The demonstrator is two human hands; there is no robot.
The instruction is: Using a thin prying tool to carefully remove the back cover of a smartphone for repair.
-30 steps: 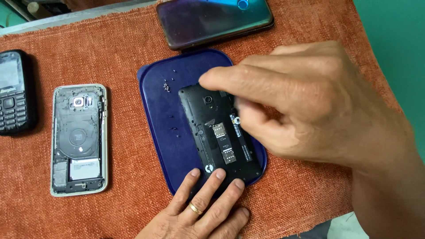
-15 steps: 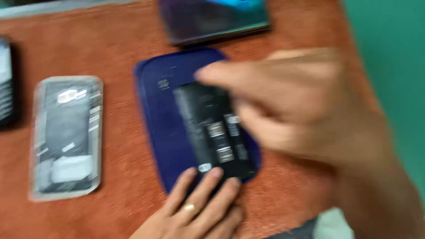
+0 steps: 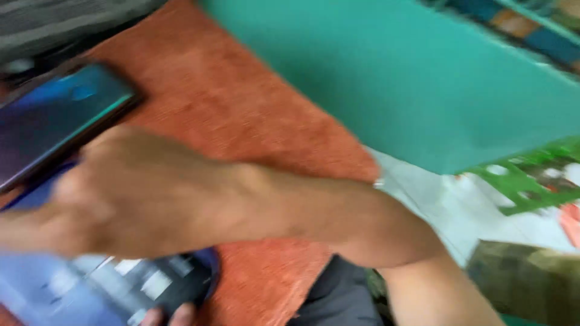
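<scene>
A blurred, tilted view. The right hand (image 3: 121, 193) reaches toward 9 o'clock over an opened black phone (image 3: 151, 284) lying on a blue tray (image 3: 36, 302) at 7 o'clock; whether its fingers are spread or pinching cannot be told. The left hand's fingertips (image 3: 169, 315) press together against the phone's near end. A dark smartphone (image 3: 54, 121) lies at 10 o'clock on the rust-red surface (image 3: 241, 108). Working here calls for a steady hold and small, slow movements.

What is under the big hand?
Under the right hand lies an opened black phone on a blue tray, all blurred. The hand covers most of both. A left fingertip peeks at the bottom edge.
</scene>
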